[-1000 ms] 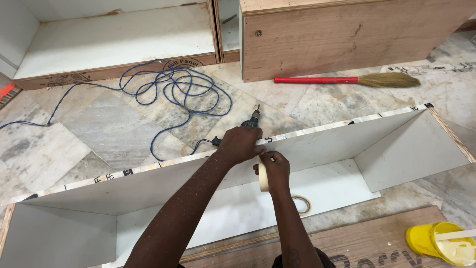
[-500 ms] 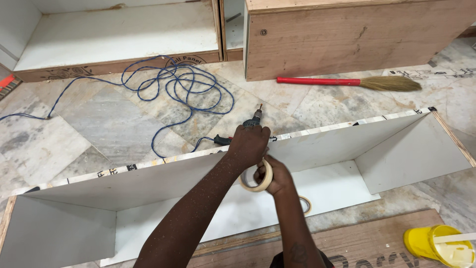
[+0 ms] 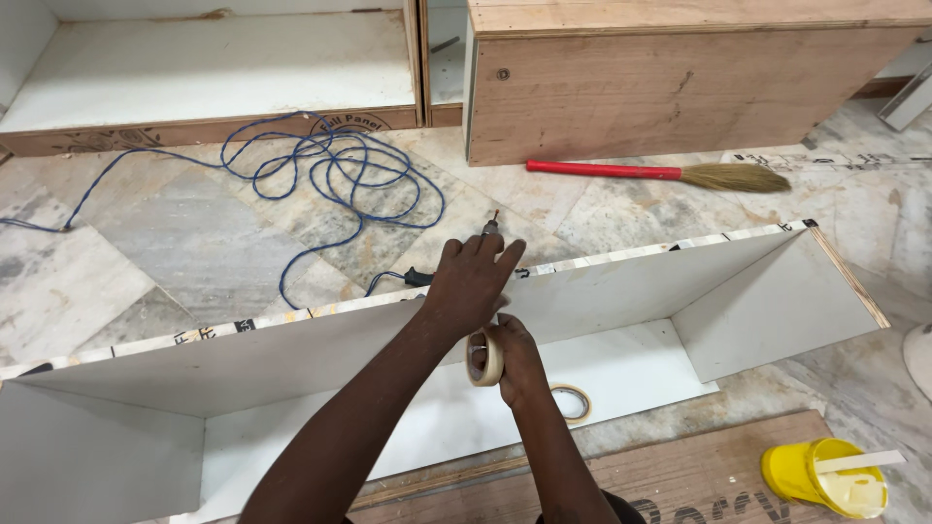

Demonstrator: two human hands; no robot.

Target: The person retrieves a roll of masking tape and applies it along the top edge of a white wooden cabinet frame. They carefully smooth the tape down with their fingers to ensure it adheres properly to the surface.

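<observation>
My left hand (image 3: 473,279) lies over the top edge of a long white cabinet panel (image 3: 641,281), fingers curled across the taped edge. Just below it, inside the open cabinet, my right hand (image 3: 516,357) holds a roll of beige masking tape (image 3: 485,358) upright against the panel's inner face. A second tape roll (image 3: 575,403) lies flat on the cabinet's white floor, close to my right wrist. The tip of a drill (image 3: 491,224) sticks out behind my left hand; the rest of it is hidden.
A tangled blue cable (image 3: 330,175) runs over the marble floor beyond the panel. A red-handled broom (image 3: 660,174) lies before a plywood box (image 3: 680,87). A yellow pot with a stick (image 3: 825,475) stands at lower right, next to a plywood sheet (image 3: 680,475).
My right hand has dropped a little from the panel's top edge, and the tape roll has turned so its hole shows. My left hand stays on the edge.
</observation>
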